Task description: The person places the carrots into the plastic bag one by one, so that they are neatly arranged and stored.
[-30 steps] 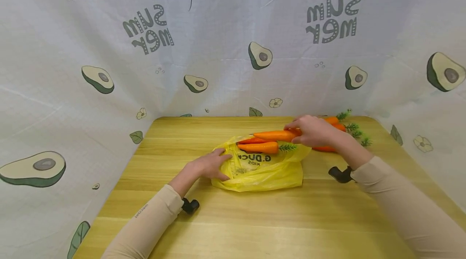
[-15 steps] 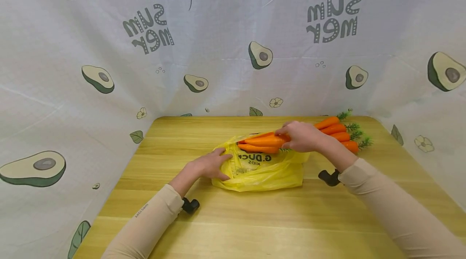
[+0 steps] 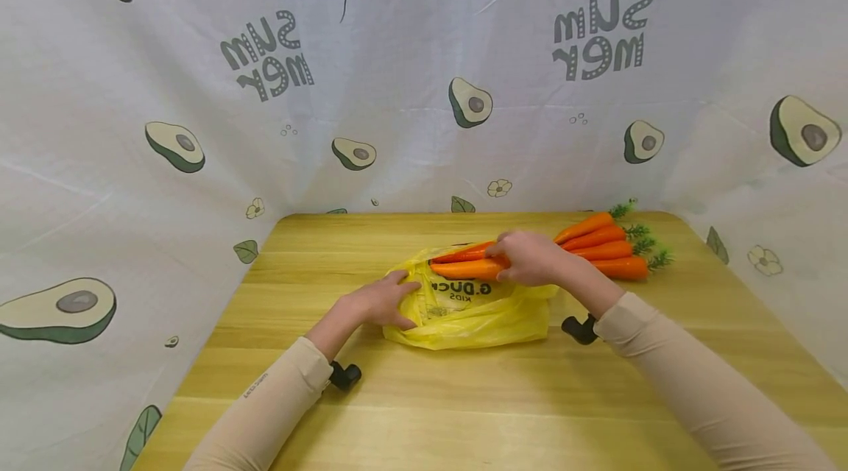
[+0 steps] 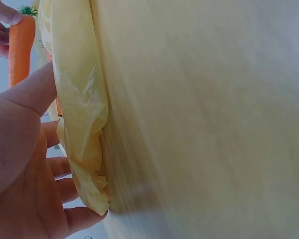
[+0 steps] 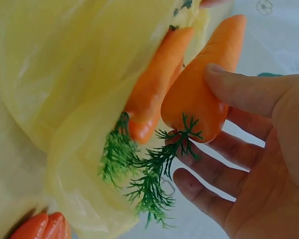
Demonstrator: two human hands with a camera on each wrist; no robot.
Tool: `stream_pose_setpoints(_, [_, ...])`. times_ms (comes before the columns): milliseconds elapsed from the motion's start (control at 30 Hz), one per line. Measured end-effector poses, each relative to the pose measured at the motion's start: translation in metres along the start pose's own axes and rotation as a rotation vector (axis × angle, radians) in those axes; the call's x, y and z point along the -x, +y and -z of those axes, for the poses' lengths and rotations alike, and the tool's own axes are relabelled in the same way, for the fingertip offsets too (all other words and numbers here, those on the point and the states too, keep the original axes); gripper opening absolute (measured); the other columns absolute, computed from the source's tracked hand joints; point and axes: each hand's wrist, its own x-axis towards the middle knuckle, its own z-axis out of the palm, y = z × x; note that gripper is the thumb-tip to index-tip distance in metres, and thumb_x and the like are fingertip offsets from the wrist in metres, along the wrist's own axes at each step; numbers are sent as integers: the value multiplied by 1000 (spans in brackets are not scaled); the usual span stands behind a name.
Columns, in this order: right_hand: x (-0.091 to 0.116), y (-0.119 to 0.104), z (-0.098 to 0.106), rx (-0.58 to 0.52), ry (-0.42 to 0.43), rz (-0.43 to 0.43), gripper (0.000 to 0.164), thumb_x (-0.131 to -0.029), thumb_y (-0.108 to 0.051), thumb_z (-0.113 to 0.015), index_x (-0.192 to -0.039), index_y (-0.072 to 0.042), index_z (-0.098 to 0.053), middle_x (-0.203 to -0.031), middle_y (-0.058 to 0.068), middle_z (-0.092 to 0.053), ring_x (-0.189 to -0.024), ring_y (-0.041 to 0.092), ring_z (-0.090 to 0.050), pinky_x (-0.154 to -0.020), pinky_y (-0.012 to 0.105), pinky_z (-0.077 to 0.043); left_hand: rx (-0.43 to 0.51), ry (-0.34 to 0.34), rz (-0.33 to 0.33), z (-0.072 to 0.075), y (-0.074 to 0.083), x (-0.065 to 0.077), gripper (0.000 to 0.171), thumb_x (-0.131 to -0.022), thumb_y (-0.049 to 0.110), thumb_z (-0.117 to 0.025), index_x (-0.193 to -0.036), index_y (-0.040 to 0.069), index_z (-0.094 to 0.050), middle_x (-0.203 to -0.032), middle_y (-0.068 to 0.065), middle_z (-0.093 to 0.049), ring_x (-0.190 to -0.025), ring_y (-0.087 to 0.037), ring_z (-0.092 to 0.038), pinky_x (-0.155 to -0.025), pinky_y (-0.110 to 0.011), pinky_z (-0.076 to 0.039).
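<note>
A yellow plastic bag (image 3: 477,324) with dark print lies on the table, its mouth spread. My left hand (image 3: 384,300) is at the bag's left side, thumb and fingers apart; in the left wrist view its fingers (image 4: 65,189) press against the bag's edge from within. My right hand (image 3: 530,259), over the mouth, pinches an orange carrot (image 5: 202,92) near its thick end, the green top dangling below. More carrots (image 5: 157,79) lie in the bag beside it, one with a leafy top pointing the same way. The right hand hides part of them in the head view.
Several carrots (image 3: 612,250) with green tops lie side by side at the table's back right, just right of the bag. A pale printed curtain (image 3: 397,88) hangs behind the wooden table (image 3: 430,412). Black fittings (image 3: 346,375) jut out under both wrists.
My right hand has moved left and lower, bringing the carrot from beside the pile into the bag's mouth over the other carrots. The left hand stays at the bag's left side.
</note>
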Motion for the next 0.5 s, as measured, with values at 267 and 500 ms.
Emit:
stream_pose_setpoints(267, [-2,-5,-11,40,-1,-14,40,-86,-21,-80,-124,-12,-72,-102,5,-65,-80,20,-58,-67,36,-50,4,1,1,-1,-1,0,83,-90,48,-74,-158,19,-36,-167,-16,-19,-150,-36,-30,-118,-50,-34])
stream_pose_setpoints(500, [-3,-7,-19,96,8,-11,26,-87,-22,-80,-110,-15,-72,-92,3,-57,-71,19,-52,-60,34,-45,10,5,-5,-1,-2,-1,82,-90,48,-74,-158,19,-36,-167,-16,-19,-149,-35,-31,-118,-49,-35])
